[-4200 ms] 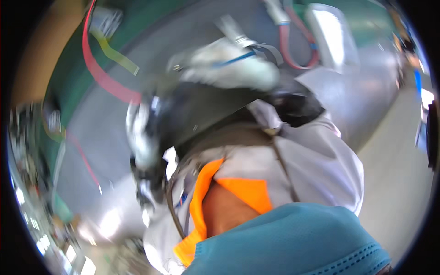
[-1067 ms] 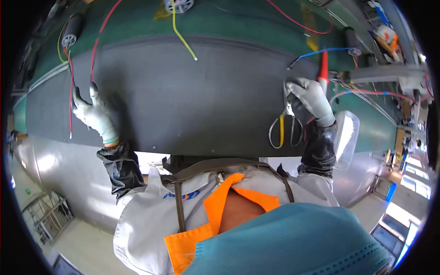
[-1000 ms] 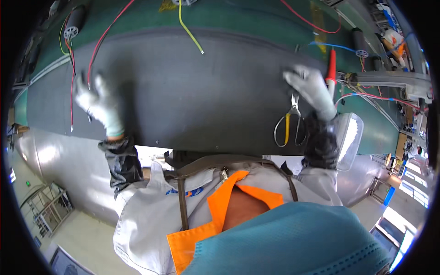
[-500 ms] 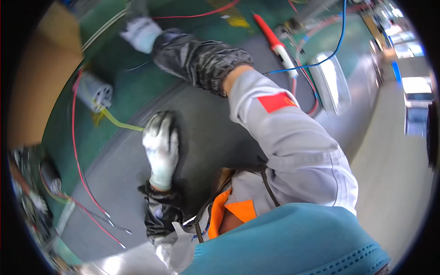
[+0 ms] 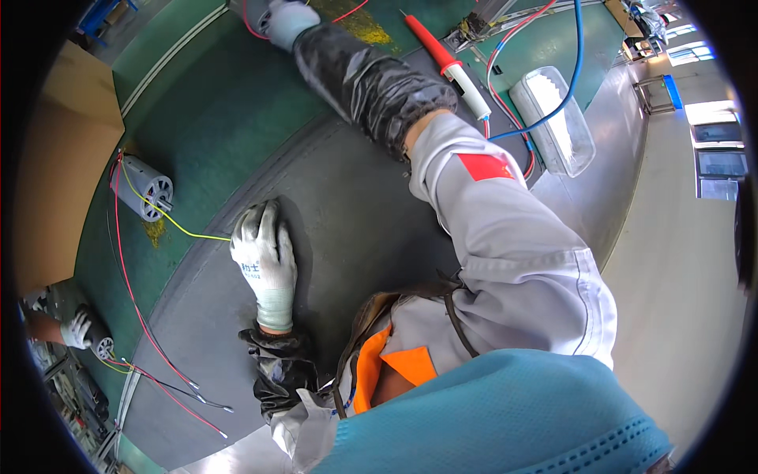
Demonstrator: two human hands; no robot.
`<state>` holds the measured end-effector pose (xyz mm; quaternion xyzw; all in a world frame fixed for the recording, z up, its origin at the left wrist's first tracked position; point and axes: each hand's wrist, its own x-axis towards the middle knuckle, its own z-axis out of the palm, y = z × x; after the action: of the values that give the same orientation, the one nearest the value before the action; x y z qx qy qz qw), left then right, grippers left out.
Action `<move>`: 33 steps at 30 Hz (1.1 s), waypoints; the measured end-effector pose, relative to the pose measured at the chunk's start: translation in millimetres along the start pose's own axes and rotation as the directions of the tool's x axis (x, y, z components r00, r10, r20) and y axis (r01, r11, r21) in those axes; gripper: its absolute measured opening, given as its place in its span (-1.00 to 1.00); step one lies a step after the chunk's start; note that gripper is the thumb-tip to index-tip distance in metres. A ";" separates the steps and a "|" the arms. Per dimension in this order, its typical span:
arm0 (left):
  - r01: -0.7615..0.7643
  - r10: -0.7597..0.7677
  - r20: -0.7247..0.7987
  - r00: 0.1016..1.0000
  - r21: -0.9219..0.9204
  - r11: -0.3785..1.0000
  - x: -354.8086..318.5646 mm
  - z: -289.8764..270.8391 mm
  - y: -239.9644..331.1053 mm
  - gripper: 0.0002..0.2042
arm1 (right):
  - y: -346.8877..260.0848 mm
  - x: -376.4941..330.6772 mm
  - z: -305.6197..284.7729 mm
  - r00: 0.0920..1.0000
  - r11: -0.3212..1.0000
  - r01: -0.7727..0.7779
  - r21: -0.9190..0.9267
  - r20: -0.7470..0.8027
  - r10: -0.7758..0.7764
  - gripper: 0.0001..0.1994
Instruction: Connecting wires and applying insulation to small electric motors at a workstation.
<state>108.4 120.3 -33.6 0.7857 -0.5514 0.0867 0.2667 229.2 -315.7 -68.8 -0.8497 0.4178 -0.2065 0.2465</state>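
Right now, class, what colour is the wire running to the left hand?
The wire is yellow; head view.

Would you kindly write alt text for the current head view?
A person's white-gloved left hand rests on a dark grey mat, fingers at a thin yellow wire from a silver cylindrical motor, while the gloved right hand is at the top edge. At right lie a red-and-white stick-shaped tool and a clear plastic bin.

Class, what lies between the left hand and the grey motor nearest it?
In the head view, a yellow wire runs from the grey motor to the left hand, crossing the green surface and dark mat.
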 end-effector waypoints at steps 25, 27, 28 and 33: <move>0.181 -0.237 -0.075 0.969 -0.445 0.877 -51.4 3.3 76.9 -0.26 | 61.9 -510.9 -168.7 0.844 0.716 0.073 0.694 0.339 -0.415 -0.05; 0.279 -0.333 -0.044 0.942 -0.451 0.848 -73.5 -8.0 83.7 -0.26 | 45.3 -509.7 -193.3 0.774 0.715 -0.213 0.666 0.561 -0.293 -0.05; 0.357 -0.424 -0.016 0.906 -0.509 0.783 -88.5 -8.2 86.4 -0.33 | 39.0 -509.2 -199.8 0.643 0.680 -0.461 0.570 0.743 -0.187 -0.06; 0.393 -0.560 0.344 0.754 -0.919 -0.034 -88.6 -62.9 120.3 -0.48 | 32.4 -506.4 -192.1 0.643 0.907 0.031 0.420 0.686 -0.340 -0.12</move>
<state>-24.9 195.3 20.2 0.5592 -0.1480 -0.3283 0.7467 -183.9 31.0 -9.0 -0.8350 0.1415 0.0603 0.5283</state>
